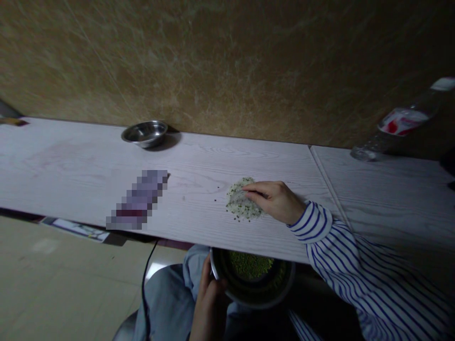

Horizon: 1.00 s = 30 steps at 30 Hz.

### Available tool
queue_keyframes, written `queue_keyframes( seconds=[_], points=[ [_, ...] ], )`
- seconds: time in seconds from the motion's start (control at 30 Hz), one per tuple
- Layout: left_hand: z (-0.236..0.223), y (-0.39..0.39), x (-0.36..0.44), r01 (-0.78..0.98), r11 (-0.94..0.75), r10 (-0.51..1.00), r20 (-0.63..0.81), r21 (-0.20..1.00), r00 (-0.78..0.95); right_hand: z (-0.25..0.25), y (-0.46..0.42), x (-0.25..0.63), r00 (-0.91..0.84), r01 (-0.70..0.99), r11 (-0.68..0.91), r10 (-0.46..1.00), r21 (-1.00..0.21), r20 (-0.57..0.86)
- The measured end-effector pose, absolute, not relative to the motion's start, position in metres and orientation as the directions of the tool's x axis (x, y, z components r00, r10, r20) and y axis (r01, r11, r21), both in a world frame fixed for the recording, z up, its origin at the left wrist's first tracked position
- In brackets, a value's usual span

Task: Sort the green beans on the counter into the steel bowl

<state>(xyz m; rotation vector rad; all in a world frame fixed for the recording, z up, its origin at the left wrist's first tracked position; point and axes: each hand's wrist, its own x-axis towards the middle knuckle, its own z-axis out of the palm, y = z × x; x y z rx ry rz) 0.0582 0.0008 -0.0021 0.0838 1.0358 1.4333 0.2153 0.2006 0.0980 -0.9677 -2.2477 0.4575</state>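
Note:
My right hand (275, 199), in a blue-and-white striped sleeve, rests on the white wooden table (88, 166) with its fingers stretched flat over the right side of a small pile of mixed pale grains and green beans (240, 202). Below the table's near edge, my left hand (209, 293) grips the left rim of a steel bowl (284, 279) held over my lap. Green beans (250, 264) lie in that bowl.
A second, empty-looking steel bowl (145, 132) stands at the table's far edge by the brown wall. A clear plastic bottle with a red label (398, 124) stands at the far right. A blurred flat object (140, 199) lies left of the pile. A dark cable (145, 274) hangs below the table.

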Motion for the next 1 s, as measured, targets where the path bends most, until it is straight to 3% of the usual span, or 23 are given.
queue_keyframes(
  seconds=[0.33,1.0],
  points=[
    [0.002,0.002,0.053,-0.752,0.252,0.849,-0.512,0.609,-0.13,0.094,0.193,0.214,-0.567,0.439,0.719,0.687,-0.538,0.454],
    [0.003,-0.002,0.053,-0.732,0.249,0.842,-0.516,0.634,-0.16,0.107,0.179,0.227,-0.552,0.462,0.706,0.703,-0.537,0.449]
  ],
)
